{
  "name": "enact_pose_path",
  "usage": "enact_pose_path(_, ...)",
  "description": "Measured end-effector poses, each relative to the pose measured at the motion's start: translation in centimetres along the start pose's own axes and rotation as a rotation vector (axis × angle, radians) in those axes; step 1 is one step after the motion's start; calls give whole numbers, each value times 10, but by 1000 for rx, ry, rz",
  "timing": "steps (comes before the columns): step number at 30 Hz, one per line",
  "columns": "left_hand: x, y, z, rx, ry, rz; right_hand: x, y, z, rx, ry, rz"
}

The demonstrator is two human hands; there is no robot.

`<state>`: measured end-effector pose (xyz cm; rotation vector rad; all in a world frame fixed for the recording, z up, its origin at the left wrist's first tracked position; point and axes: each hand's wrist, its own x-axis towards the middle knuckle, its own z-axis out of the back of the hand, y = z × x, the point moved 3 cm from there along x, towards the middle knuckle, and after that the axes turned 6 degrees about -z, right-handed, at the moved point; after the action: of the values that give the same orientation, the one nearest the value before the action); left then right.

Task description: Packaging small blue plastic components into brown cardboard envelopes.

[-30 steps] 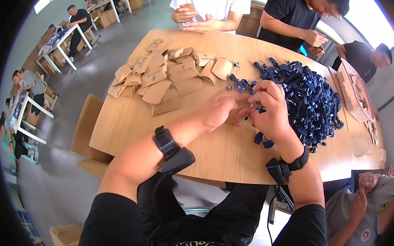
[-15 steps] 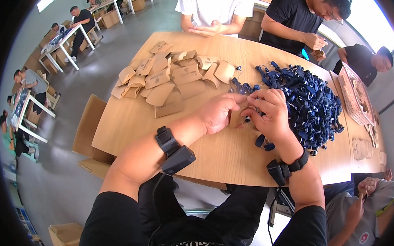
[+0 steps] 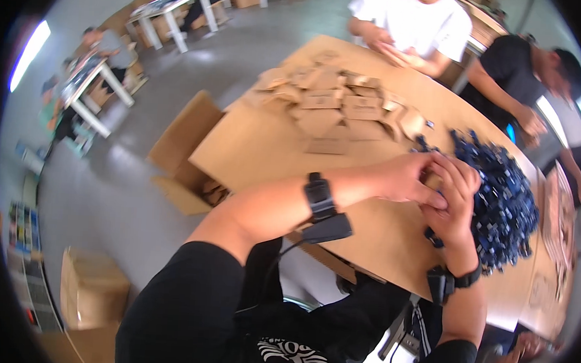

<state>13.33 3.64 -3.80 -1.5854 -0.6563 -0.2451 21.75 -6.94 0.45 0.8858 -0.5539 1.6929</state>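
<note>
My left hand (image 3: 409, 180) and my right hand (image 3: 452, 198) are closed together over the right part of the wooden table (image 3: 226, 158), around a small brown cardboard box (image 3: 435, 182) that is mostly hidden by my fingers. Just beyond and right of them lies a heap of dark blue corded pieces (image 3: 503, 206), with small blue and silver parts. Farther back to the left is a loose pile of flat brown cardboard pillow boxes (image 3: 330, 108). The picture is blurred, so what is inside the held box cannot be made out.
An open carton (image 3: 184, 136) stands at the table's left, another (image 3: 91, 289) on the floor at lower left. A person in white (image 3: 427, 24) works across the table; people in dark shirts (image 3: 496, 80) are at the right. A pink basket (image 3: 555, 215) is at the far right.
The view has swung leftward, shifting the table to the right and blurring it. My hands have drawn closer, my right fingers now wrapped further over the box and my left fingers.
</note>
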Motion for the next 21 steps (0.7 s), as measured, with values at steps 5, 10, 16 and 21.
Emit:
enact_pose_path(5, -4, -24, -1, -30, 19, 189, -2, -1, -8, 68, 85, 15)
enact_pose_path(10, -24, -23, -2, -174, -253, 342, -9, -4, -7, 369, 180, -43)
enact_pose_path(16, -83, -61, -22, -246, -330, 312, -7, -5, 2, 352, 234, -100)
enact_pose_path(21, -136, -71, -36, -427, -274, 387, -8, 0, 0, 418, 226, -106)
